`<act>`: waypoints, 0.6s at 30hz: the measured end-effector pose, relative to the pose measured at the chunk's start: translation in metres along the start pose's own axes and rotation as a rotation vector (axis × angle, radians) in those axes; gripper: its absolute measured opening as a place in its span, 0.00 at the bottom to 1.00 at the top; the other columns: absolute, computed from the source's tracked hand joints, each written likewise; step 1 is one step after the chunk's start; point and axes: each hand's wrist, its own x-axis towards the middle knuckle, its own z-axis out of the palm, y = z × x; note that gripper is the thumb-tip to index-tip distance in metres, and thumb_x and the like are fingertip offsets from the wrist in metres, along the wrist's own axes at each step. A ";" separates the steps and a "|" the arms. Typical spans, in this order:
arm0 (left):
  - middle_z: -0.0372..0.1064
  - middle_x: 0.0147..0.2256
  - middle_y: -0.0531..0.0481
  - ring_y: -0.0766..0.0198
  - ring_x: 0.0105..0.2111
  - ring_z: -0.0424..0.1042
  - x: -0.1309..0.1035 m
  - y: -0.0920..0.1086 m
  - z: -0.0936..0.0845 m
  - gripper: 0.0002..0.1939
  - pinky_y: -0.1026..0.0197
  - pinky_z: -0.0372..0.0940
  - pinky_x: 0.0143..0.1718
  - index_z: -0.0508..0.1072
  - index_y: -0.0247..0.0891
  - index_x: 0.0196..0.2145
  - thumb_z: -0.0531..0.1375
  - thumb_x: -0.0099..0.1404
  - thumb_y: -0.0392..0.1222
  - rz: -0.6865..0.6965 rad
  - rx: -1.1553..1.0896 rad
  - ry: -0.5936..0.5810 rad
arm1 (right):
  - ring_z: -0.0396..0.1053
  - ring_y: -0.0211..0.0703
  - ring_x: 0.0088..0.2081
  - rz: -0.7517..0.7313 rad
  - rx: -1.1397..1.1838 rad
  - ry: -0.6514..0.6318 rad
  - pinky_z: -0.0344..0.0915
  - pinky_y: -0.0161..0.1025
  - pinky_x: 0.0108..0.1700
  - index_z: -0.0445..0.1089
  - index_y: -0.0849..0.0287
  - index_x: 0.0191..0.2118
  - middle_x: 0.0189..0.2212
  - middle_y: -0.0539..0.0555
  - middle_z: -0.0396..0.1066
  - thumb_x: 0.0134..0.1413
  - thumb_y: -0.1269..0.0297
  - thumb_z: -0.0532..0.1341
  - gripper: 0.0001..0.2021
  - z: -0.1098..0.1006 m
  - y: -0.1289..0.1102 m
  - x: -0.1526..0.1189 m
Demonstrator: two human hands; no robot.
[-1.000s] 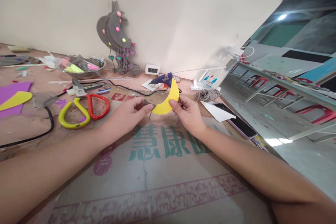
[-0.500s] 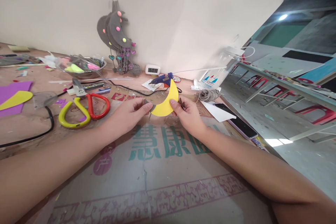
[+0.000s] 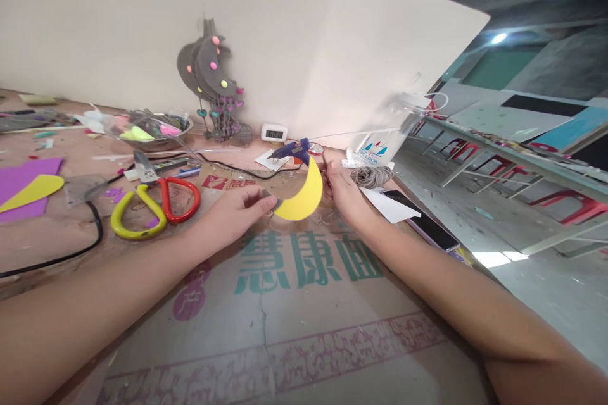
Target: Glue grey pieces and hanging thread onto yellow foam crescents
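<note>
1. Two bare hands work over a printed cardboard (image 3: 228, 348); a yellow crescent (image 3: 303, 199) is between them, its upper tip pointing up.
2. Left hand (image 3: 244, 209): thumb and fingers are pinched together on the crescent's lower left end, where a small dark grey bit shows by the thumb.
3. Right hand (image 3: 342, 193): fingers are curled, close to the crescent's right edge. Whether it grips anything, or touches the crescent, I cannot tell.
4. Just behind the crescent's upper tip is a blue glue gun (image 3: 293, 149), its nozzle toward the left over a white slip (image 3: 272, 160). A small white clock (image 3: 274, 133) stands behind it.
5. Left of the hands lie scissors (image 3: 165, 195) with one yellow and one red handle; farther left, a yellow piece (image 3: 40, 191) overlaps a purple sheet (image 3: 26, 178).
6. Behind the scissors sits a metal bowl (image 3: 154, 144) of bits, near grey moons (image 3: 209, 69) with coloured dots by the pale board (image 3: 118, 25).
7. Beyond the right hand are coiled string (image 3: 372, 176), a clear jug (image 3: 380, 147), and white paper (image 3: 390, 205) partly covering a phone (image 3: 434, 229).
</note>
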 end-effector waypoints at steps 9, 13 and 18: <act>0.60 0.23 0.57 0.70 0.22 0.56 0.002 -0.006 0.002 0.16 0.67 0.50 0.22 0.67 0.37 0.27 0.58 0.54 0.55 -0.041 -0.150 -0.018 | 0.67 0.44 0.43 -0.074 -0.081 -0.063 0.63 0.43 0.47 0.68 0.57 0.46 0.43 0.55 0.70 0.53 0.55 0.55 0.17 -0.008 -0.001 0.014; 0.58 0.22 0.57 0.70 0.22 0.56 0.003 -0.004 0.002 0.16 0.67 0.51 0.23 0.64 0.37 0.25 0.57 0.55 0.54 -0.027 -0.187 -0.001 | 0.66 0.44 0.45 -0.074 -0.335 -0.060 0.62 0.43 0.48 0.64 0.60 0.50 0.46 0.58 0.68 0.54 0.59 0.56 0.19 -0.025 -0.001 0.037; 0.61 0.24 0.55 0.69 0.22 0.58 0.003 -0.003 0.004 0.15 0.67 0.53 0.23 0.64 0.37 0.27 0.57 0.55 0.53 -0.027 -0.265 0.000 | 0.69 0.44 0.38 0.049 -0.446 -0.125 0.64 0.39 0.41 0.69 0.64 0.44 0.38 0.59 0.73 0.51 0.57 0.59 0.18 -0.028 0.013 0.073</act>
